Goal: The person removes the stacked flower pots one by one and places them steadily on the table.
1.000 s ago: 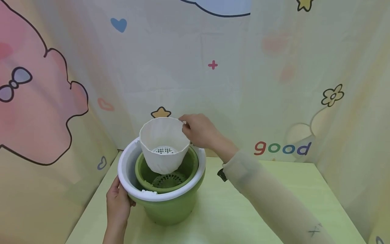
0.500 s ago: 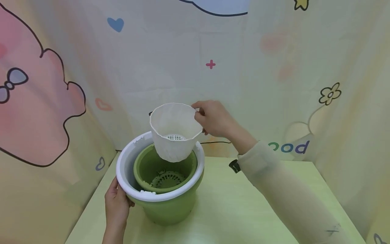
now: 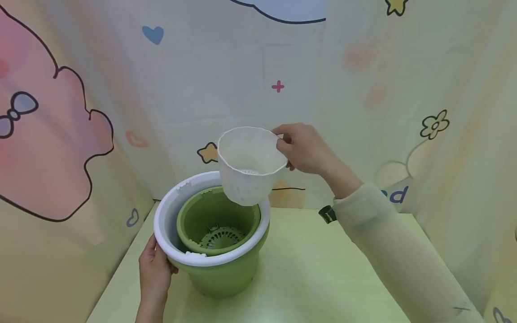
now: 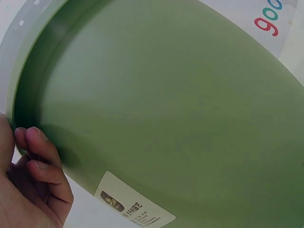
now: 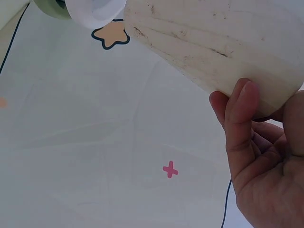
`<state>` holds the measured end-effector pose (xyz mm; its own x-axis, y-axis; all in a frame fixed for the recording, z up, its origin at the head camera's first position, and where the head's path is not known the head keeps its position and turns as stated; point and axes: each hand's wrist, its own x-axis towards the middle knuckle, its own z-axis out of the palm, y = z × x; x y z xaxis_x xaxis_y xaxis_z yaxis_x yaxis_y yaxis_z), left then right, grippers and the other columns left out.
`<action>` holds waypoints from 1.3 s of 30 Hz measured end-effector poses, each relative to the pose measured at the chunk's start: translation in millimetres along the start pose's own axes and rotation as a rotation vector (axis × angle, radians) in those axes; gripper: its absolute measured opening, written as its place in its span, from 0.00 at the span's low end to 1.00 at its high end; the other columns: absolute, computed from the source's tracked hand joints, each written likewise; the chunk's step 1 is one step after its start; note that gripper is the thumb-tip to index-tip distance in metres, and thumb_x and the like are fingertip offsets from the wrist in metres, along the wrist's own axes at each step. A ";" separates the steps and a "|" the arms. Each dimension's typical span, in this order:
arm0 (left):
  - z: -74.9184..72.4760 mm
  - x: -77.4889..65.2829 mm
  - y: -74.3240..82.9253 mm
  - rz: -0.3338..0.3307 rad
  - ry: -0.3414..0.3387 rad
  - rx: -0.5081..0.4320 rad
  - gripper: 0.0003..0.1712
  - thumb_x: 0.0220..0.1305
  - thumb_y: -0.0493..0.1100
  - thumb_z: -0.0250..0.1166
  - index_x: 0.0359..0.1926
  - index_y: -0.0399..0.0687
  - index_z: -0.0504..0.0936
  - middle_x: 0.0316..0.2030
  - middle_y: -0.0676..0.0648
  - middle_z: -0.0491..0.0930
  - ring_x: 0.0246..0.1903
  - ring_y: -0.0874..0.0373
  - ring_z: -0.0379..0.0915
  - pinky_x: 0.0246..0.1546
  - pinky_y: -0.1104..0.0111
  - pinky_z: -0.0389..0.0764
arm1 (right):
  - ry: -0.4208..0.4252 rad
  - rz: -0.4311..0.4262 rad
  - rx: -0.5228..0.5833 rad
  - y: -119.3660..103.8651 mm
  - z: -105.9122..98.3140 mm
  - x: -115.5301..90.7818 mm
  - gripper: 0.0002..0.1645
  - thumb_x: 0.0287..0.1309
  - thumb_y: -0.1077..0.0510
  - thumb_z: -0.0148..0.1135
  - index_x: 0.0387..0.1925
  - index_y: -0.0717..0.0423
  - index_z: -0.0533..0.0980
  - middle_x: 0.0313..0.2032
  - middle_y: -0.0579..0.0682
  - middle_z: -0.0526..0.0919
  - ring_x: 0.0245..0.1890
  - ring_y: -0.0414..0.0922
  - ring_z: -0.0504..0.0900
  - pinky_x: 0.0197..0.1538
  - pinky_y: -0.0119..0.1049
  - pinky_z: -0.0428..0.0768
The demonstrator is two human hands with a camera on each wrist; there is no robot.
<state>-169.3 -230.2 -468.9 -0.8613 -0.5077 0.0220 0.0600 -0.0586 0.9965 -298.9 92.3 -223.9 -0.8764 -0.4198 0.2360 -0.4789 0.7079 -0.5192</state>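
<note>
My right hand (image 3: 304,148) pinches the rim of a white plastic flowerpot (image 3: 246,188) with holes in its bottom, held up over the back right of the larger pots. Dark scuffs mark this white pot's side (image 5: 190,42) in the right wrist view. Below it stands a big green pot (image 3: 226,280) with a wide white rim (image 3: 171,251), and a smaller green pot (image 3: 218,211) with a slotted base sits inside. My left hand (image 3: 155,271) grips the big pot's rim at the left, its fingers (image 4: 45,147) curled under the edge. A label (image 4: 133,202) sticks to the big pot's side.
The pots stand on a pale green tabletop (image 3: 323,269). A printed curtain (image 3: 323,89) hangs close behind it and along both sides. A black wrist strap part (image 3: 327,214) shows by the right sleeve (image 3: 396,246).
My right hand has lifted the white flowerpot up and to the right, from inside the smaller green pot's mouth to above it. The left hand and big pot have barely moved.
</note>
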 end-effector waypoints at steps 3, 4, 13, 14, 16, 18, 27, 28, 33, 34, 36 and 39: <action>0.3 -0.9 -0.2 0.000 0.000 0.001 0.25 0.80 0.56 0.53 0.69 0.52 0.76 0.14 0.54 0.72 0.11 0.62 0.65 0.13 0.70 0.73 | 0.014 0.011 -0.007 7.9 -5.8 -1.9 0.26 0.69 0.61 0.45 0.64 0.53 0.78 0.32 0.56 0.87 0.18 0.46 0.81 0.25 0.35 0.77; 0.5 -1.1 -0.2 0.001 0.002 0.003 0.25 0.80 0.57 0.53 0.69 0.52 0.76 0.14 0.54 0.72 0.11 0.62 0.65 0.13 0.70 0.74 | 0.016 0.015 -0.009 10.8 -7.7 -2.4 0.26 0.69 0.61 0.46 0.64 0.53 0.78 0.33 0.56 0.87 0.18 0.46 0.81 0.25 0.35 0.77; 0.3 -2.0 -0.2 -0.003 0.020 0.014 0.26 0.80 0.56 0.53 0.70 0.52 0.76 0.16 0.54 0.73 0.11 0.62 0.66 0.14 0.71 0.74 | 0.020 0.062 -0.030 37.1 -26.2 -14.1 0.27 0.69 0.62 0.44 0.64 0.56 0.77 0.37 0.59 0.88 0.19 0.49 0.82 0.28 0.36 0.79; 0.0 -2.0 -0.4 -0.003 0.022 0.012 0.25 0.81 0.56 0.53 0.70 0.52 0.76 0.16 0.54 0.74 0.11 0.62 0.66 0.14 0.71 0.74 | 0.021 0.067 -0.033 39.8 -27.8 -15.7 0.27 0.69 0.61 0.44 0.64 0.56 0.77 0.37 0.59 0.88 0.19 0.48 0.82 0.28 0.36 0.79; -0.3 -2.1 -0.8 -0.005 0.027 0.008 0.25 0.81 0.55 0.53 0.70 0.52 0.76 0.16 0.55 0.74 0.12 0.62 0.66 0.14 0.71 0.74 | 0.022 0.077 -0.034 45.3 -30.4 -18.6 0.27 0.69 0.61 0.44 0.65 0.56 0.77 0.37 0.60 0.88 0.19 0.47 0.82 0.28 0.36 0.79; -0.4 -2.0 -1.3 -0.004 0.027 0.002 0.25 0.81 0.55 0.53 0.70 0.52 0.76 0.17 0.55 0.74 0.12 0.62 0.66 0.14 0.71 0.74 | 0.025 0.091 -0.032 51.3 -32.7 -21.3 0.27 0.69 0.62 0.44 0.65 0.57 0.77 0.38 0.60 0.87 0.19 0.47 0.82 0.27 0.36 0.80; 1.2 -2.8 -1.2 -0.001 0.011 -0.021 0.24 0.80 0.55 0.55 0.69 0.52 0.77 0.16 0.54 0.73 0.12 0.62 0.65 0.14 0.71 0.73 | 0.029 0.152 -0.027 80.7 -36.8 -34.0 0.26 0.71 0.61 0.44 0.66 0.60 0.75 0.41 0.62 0.87 0.21 0.47 0.82 0.27 0.37 0.82; 1.3 -3.1 -0.9 0.000 0.015 -0.018 0.24 0.80 0.55 0.54 0.68 0.52 0.78 0.16 0.54 0.73 0.12 0.62 0.65 0.14 0.71 0.73 | 0.028 0.161 -0.026 83.6 -36.4 -34.8 0.26 0.71 0.61 0.44 0.66 0.60 0.74 0.41 0.62 0.87 0.21 0.48 0.82 0.28 0.37 0.82; 1.7 -4.1 0.3 0.007 0.023 -0.011 0.23 0.80 0.55 0.54 0.67 0.53 0.78 0.16 0.54 0.72 0.12 0.63 0.65 0.14 0.71 0.73 | 0.024 0.196 -0.016 96.5 -30.9 -38.3 0.26 0.73 0.61 0.46 0.68 0.62 0.73 0.44 0.64 0.85 0.23 0.48 0.81 0.27 0.38 0.82; 1.8 -4.3 0.5 0.007 0.025 -0.008 0.23 0.80 0.55 0.54 0.67 0.53 0.79 0.16 0.54 0.73 0.12 0.63 0.65 0.14 0.71 0.73 | 0.022 0.203 -0.014 99.1 -29.1 -38.9 0.26 0.74 0.60 0.46 0.68 0.62 0.72 0.45 0.65 0.85 0.23 0.48 0.81 0.27 0.38 0.82; 2.1 -4.4 0.5 0.006 0.024 -0.012 0.23 0.80 0.55 0.54 0.67 0.53 0.79 0.16 0.54 0.73 0.12 0.63 0.65 0.14 0.71 0.73 | 0.019 0.213 -0.009 106.2 -24.7 -39.8 0.26 0.74 0.60 0.46 0.68 0.63 0.72 0.45 0.66 0.84 0.23 0.49 0.80 0.26 0.37 0.82; 2.5 -4.4 1.0 0.004 0.025 -0.008 0.23 0.80 0.56 0.54 0.67 0.54 0.79 0.17 0.55 0.73 0.12 0.63 0.65 0.14 0.71 0.74 | 0.012 0.222 -0.017 118.4 -17.4 -40.2 0.26 0.74 0.61 0.46 0.68 0.66 0.71 0.44 0.67 0.85 0.23 0.49 0.81 0.25 0.37 0.82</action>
<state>-166.7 -225.8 -467.8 -0.8481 -0.5294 0.0235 0.0672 -0.0634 0.9957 -321.2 202.8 -280.5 -0.9609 -0.2462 0.1269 -0.2749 0.7915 -0.5458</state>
